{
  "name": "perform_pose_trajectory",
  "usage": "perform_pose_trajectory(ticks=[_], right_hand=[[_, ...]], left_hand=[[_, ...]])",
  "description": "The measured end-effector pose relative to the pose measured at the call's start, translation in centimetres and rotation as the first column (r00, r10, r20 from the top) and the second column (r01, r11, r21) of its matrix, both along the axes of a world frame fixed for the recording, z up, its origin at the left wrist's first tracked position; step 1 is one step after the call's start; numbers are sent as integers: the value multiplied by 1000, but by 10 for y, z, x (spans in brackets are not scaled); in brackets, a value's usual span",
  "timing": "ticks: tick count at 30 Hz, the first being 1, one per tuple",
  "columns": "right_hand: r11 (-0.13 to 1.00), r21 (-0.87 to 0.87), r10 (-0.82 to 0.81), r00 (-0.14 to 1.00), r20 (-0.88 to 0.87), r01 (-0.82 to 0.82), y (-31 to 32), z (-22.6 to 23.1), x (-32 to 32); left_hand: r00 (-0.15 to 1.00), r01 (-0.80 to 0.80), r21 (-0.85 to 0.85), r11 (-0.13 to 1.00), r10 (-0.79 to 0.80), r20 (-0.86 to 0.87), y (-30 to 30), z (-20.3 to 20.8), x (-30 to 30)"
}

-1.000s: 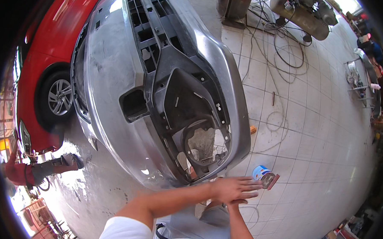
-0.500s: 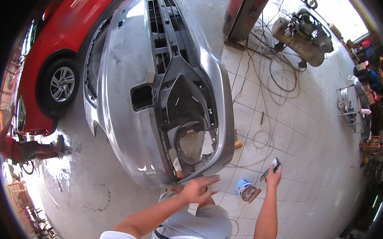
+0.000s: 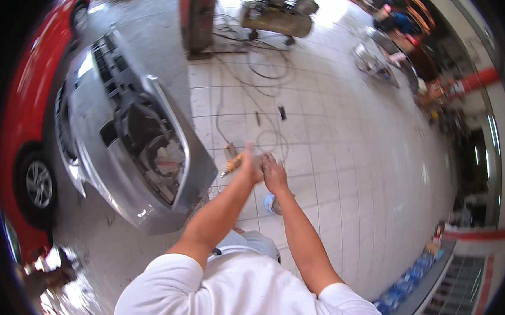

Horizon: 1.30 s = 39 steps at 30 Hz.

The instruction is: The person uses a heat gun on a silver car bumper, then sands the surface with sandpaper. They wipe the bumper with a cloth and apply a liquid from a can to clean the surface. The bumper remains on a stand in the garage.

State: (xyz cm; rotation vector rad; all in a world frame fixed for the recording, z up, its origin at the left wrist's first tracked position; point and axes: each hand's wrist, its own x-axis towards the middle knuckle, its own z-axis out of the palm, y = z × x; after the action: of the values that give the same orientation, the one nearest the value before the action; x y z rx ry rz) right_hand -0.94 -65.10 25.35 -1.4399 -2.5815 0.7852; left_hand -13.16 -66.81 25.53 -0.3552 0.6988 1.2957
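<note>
I am watching the bare left hand (image 3: 252, 169) and the bare right hand (image 3: 276, 176) hovering close together, fingers pointing forward, both grips looking flat and wide; motion blur is hiding whether they are touching. Just left of the left hand, a yellow-orange tool with a dark tip (image 3: 233, 164) is lying on the white tiled floor (image 3: 365, 162). A blue cylindrical can (image 3: 269, 203) is showing partly from behind the right forearm. Farther forward, a small flat black object (image 3: 282, 112) is resting near looping dark hoses (image 3: 270, 78). Leftward, a silver-grey car bumper (image 3: 103, 165) is sitting beside a glossy red car (image 3: 26, 114).
</note>
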Motion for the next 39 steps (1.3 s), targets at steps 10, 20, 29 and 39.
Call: perform_pose_trajectory(ticks=[10, 20, 29, 39], right_hand=[[204, -931, -969, -196, -149, -301, -60, -30, 189], [409, -912, -787, -496, -367, 26, -110, 24, 549], [260, -961, -650, -720, -245, 92, -122, 29, 863], [632, -659, -760, 158, -631, 408, 160, 87, 1094]], left_hand=[[-42, 822, 192, 537, 392, -919, -70, -4, 190], [-954, 280, -946, 160, 156, -256, 104, -223, 109], [-789, 390, -900, -194, -575, -218, 33, -238, 331], [-846, 418, -864, 282, -225, -483, 324, -185, 619]])
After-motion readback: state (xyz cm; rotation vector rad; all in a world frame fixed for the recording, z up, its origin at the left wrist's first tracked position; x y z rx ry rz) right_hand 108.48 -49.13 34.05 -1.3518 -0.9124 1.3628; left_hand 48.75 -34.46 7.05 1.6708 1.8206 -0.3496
